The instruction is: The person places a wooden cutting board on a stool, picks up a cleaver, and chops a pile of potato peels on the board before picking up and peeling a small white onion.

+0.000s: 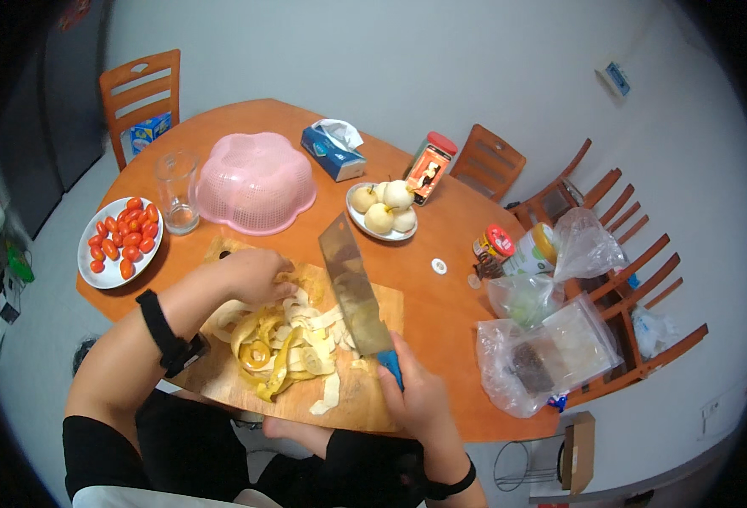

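A wooden cutting board [373, 415] lies at the table's near edge, heaped with long yellow and pale fruit peels [284, 351]. My right hand [420, 398] grips the blue handle of a cleaver [352, 288], whose broad blade stands tilted up and away over the board's right side. Over the far left part of the peels, my left hand [255, 275] is closed, its fingers curled downward. Whatever those fingers hold, if anything, is hidden from view.
Beyond the board are a plate of cherry tomatoes [118, 279], a glass pitcher [176, 190], an upturned pink colander [255, 182], a tissue box [333, 157], a plate of peeled pears [382, 212] and a propped phone [429, 173]. Plastic bags [509, 372] and jars [533, 250] crowd the right.
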`<state>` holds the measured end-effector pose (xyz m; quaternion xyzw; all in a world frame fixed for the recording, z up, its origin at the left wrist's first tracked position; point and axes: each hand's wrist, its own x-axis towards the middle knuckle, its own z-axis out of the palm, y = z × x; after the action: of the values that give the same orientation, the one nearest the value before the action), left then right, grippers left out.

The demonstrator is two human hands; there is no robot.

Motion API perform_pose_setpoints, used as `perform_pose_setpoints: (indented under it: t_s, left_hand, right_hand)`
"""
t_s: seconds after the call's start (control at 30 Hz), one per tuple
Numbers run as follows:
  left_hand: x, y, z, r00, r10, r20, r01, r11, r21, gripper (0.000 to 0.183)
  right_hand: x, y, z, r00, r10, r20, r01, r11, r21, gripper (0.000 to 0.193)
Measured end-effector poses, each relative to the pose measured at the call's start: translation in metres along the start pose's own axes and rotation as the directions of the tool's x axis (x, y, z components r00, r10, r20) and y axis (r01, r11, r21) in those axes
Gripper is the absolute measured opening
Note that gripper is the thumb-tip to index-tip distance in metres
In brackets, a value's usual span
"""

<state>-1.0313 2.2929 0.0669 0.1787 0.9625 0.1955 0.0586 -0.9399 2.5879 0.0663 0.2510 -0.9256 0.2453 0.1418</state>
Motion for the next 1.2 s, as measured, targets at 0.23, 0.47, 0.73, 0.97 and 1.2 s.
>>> perform_pose_setpoints:
  t_s: [0.23,0.47,0.73,0.97,1.2]
  left_hand:
    - [0.046,-0.007,0.028,0.983,0.131,0.132,-0.131,0.991,-0.009,0.028]
    - [0.05,0.009,0.028,0.997,0.009,0.076,-0.025,0.978,0.206,0.022]
    - [0.027,0.026,0.008,0.998,0.043,-0.04,-0.039,0.995,0.092,0.015]
    - [-0.008,0.074,0.007,0.983,0.186,0.001,-0.177,0.931,0.32,0.025]
    - [-0.038,0.068,0.005,0.985,0.159,0.066,-0.167,0.977,0.131,0.042]
  right_hand:
    - [-0.006,0.004,0.003,0.998,0.042,0.041,-0.042,0.999,0.006,0.049]
    - [-0.011,0.012,0.003,0.994,0.079,0.075,-0.083,0.995,0.057,0.048]
    - [-0.015,0.013,0.004,0.994,0.082,0.066,-0.087,0.994,0.068,0.047]
    - [-0.013,0.008,0.0,0.995,0.097,0.035,-0.1,0.99,0.104,0.044]
    - [-0.014,0.003,-0.004,0.998,0.062,0.026,-0.064,0.995,0.076,0.045]
